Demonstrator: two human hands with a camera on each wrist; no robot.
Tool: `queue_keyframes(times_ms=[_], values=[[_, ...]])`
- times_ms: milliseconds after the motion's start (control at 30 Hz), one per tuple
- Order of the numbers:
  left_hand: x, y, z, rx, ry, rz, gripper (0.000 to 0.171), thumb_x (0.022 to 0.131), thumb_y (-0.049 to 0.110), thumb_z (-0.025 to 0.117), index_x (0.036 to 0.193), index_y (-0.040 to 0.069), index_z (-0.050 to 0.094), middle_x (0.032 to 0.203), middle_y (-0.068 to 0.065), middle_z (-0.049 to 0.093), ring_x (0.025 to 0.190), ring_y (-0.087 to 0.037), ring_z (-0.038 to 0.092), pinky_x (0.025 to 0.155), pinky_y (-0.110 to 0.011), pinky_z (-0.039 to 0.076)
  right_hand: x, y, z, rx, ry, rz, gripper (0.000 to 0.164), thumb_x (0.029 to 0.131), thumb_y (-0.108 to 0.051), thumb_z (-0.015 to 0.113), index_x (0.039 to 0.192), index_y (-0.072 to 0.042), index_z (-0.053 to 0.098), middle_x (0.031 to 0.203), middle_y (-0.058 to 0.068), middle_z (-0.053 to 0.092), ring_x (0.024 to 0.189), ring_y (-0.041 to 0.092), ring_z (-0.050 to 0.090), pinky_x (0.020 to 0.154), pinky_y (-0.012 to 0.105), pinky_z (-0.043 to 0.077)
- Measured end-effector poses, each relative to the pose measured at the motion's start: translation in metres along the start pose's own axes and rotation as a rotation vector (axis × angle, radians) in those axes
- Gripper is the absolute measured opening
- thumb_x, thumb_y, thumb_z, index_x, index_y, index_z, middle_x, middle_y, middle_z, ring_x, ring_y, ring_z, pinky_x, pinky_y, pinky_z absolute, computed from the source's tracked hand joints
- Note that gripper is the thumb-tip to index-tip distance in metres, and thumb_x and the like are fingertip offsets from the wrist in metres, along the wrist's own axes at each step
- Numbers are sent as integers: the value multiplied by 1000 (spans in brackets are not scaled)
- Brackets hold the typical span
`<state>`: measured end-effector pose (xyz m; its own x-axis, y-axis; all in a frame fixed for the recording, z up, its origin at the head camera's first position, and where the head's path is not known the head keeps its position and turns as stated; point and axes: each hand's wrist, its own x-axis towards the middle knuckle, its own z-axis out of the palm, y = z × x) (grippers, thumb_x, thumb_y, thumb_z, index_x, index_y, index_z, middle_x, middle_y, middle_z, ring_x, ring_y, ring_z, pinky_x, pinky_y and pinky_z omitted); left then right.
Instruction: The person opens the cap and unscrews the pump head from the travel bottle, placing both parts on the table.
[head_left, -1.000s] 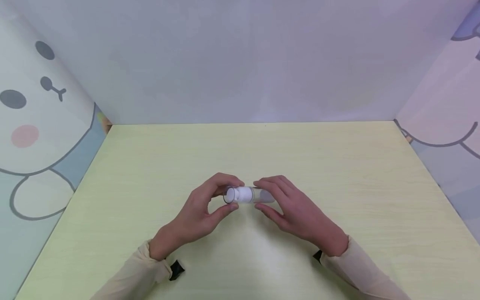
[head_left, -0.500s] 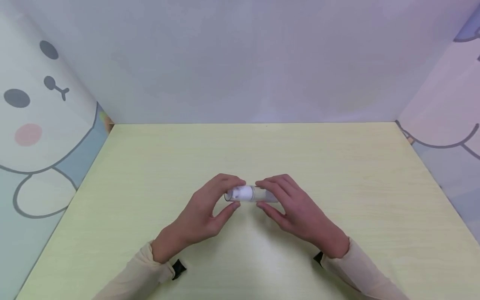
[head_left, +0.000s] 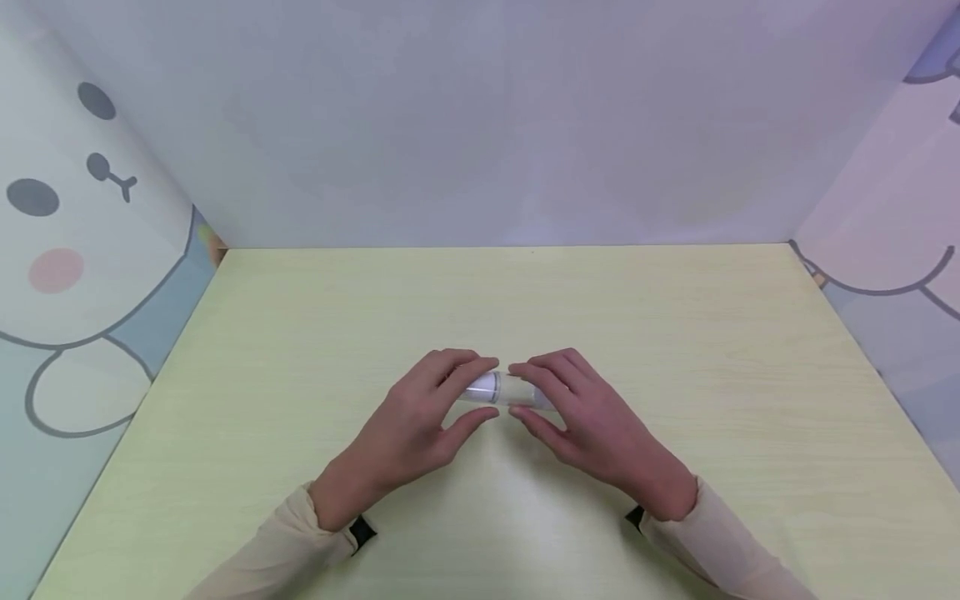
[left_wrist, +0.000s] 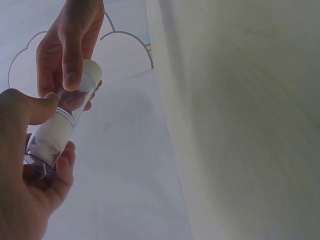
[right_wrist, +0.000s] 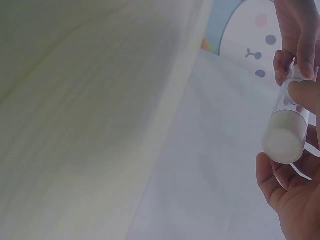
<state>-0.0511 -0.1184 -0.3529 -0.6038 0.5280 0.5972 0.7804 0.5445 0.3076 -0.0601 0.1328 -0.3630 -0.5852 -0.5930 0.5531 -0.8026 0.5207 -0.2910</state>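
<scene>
A small clear pump bottle point(head_left: 517, 391) lies sideways between both hands, raised over the table. A transparent cap point(left_wrist: 39, 165) covers its white pump head point(left_wrist: 54, 131), and the opposite end has a white base point(right_wrist: 283, 142). My left hand point(head_left: 408, 421) grips the capped end, thumb on the near side and fingers on the far side, hiding most of the cap in the head view. The bottle's clear body is held by my right hand point(head_left: 596, 417), also between thumb and fingers. The two hands' fingertips face each other, a short gap apart.
A pale wood-grain table point(head_left: 495, 300) spreads beneath the hands. Behind it stands a plain greyish-white wall panel point(head_left: 495, 125), with cartoon-printed panels point(head_left: 90, 275) at the sides. Beige sleeves point(head_left: 270, 542) cover the forearms, with a dark piece point(head_left: 363, 533) at the left wrist.
My left hand has slid right along the bottle, so its fingers now cover the capped end and sit closer to the right hand. The right hand stays nearly in place.
</scene>
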Motion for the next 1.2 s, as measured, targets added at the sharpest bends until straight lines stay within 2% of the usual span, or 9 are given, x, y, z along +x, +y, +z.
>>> queue_keyframes(times_ms=[167,333,633,733,900,1033,1200], values=[[-1,0,4,22,36,3,45,86,19,87,126,8,70,112,-7,66,99,-19,63,75,-24,56,-1,-1,1,-15,-14,-3,51,89,-21,84,133,-6,64,120,4,67,110,19,60,89,32,59],[-2,-2,5,34,50,10,45,85,21,88,124,8,71,109,-6,67,95,-18,64,73,-24,57,-1,-3,1,-29,-11,-7,53,87,-19,85,133,-4,65,119,5,67,109,20,61,89,33,59],[-1,-2,1,28,81,23,46,82,24,91,120,9,72,103,-4,67,89,-15,68,74,-24,61,0,-10,-3,-41,-14,21,46,95,-25,78,135,-7,64,115,4,66,105,18,59,85,29,56],[-1,-3,-1,10,71,35,45,82,24,90,120,9,72,101,-3,66,82,-12,65,70,-20,58,0,-11,-4,-42,-11,9,43,98,-27,75,135,-7,63,114,4,65,105,18,59,85,28,55],[0,-5,-2,-50,32,34,43,85,24,87,123,10,71,96,-1,60,72,-8,54,62,-13,46,0,-11,-6,-53,-30,1,42,99,-26,73,136,-7,63,115,4,65,106,19,59,86,28,56],[-1,-5,-3,-93,-2,20,41,90,26,83,126,11,69,95,-1,57,72,-7,49,61,-11,42,-1,-11,-7,-46,-44,0,43,99,-23,73,137,-8,62,115,4,65,106,19,59,86,29,56],[-2,-5,-3,-122,-23,11,37,100,35,69,128,10,67,97,-2,55,74,-7,47,62,-11,42,-1,-10,-6,-35,-36,-22,39,104,-26,65,138,-7,61,114,4,64,105,19,59,84,29,56]])
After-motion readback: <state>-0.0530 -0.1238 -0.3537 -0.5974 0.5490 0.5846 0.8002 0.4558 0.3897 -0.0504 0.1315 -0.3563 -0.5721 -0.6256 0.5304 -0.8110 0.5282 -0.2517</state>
